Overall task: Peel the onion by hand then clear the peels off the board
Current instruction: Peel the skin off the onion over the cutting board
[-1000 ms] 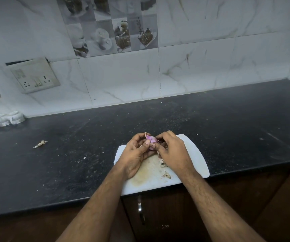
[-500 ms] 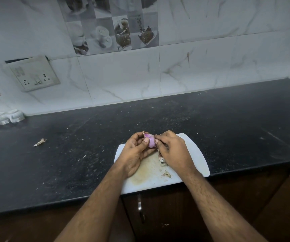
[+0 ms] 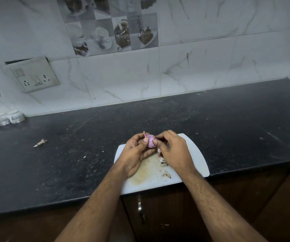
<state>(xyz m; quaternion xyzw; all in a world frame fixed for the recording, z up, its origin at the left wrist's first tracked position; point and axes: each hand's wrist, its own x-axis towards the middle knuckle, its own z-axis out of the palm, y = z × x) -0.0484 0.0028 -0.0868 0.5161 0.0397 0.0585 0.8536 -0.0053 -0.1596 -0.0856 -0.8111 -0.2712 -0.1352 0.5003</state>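
Observation:
A small purple onion (image 3: pixel 151 141) is held above the far edge of the white cutting board (image 3: pixel 195 158). My left hand (image 3: pixel 135 152) cups it from the left with the thumb on its top. My right hand (image 3: pixel 173 150) pinches the skin on its right side. A bit of dry skin sticks up at the onion's top. Loose peels (image 3: pixel 161 157) hang and lie under my right hand, and another peel piece (image 3: pixel 166 174) rests on the board's stained near part.
The board overhangs the front edge of a black speckled counter (image 3: pixel 70 163). One stray peel (image 3: pixel 40 142) lies on the counter to the left. White small cups (image 3: pixel 2 118) stand at the far left by the tiled wall. A socket plate (image 3: pixel 33 76) is on the wall.
More of the smooth purple onion shows between my fingers than before. Both hands stay at the same spot over the board; the onion has turned slightly.

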